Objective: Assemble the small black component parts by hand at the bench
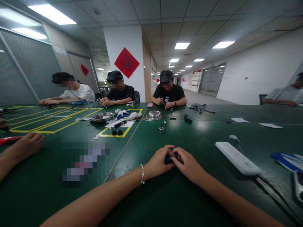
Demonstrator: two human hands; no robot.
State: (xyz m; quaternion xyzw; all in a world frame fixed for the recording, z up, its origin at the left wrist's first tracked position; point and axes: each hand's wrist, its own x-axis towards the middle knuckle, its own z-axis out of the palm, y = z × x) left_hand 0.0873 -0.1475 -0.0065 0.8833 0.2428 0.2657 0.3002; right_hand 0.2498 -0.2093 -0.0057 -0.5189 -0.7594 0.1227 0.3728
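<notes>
My left hand (159,161), with a silver bracelet (142,174) at the wrist, is curled round a small dark part (168,160) above the green table (151,201). Facing it, my right hand (186,162) has its thumb and fingers closed at a small round metal piece (174,154) on that part. The two hands meet there, and their fingers cover most of the part. Beyond them a small metal part (161,128) stands upright on the table.
A white power strip (238,157) lies at right, near blue-and-white gloves (288,160). Metal bowls (154,115), black parts (188,118) and cables (201,108) lie farther back. Another person's hand (29,145) is at left; several people sit around the table.
</notes>
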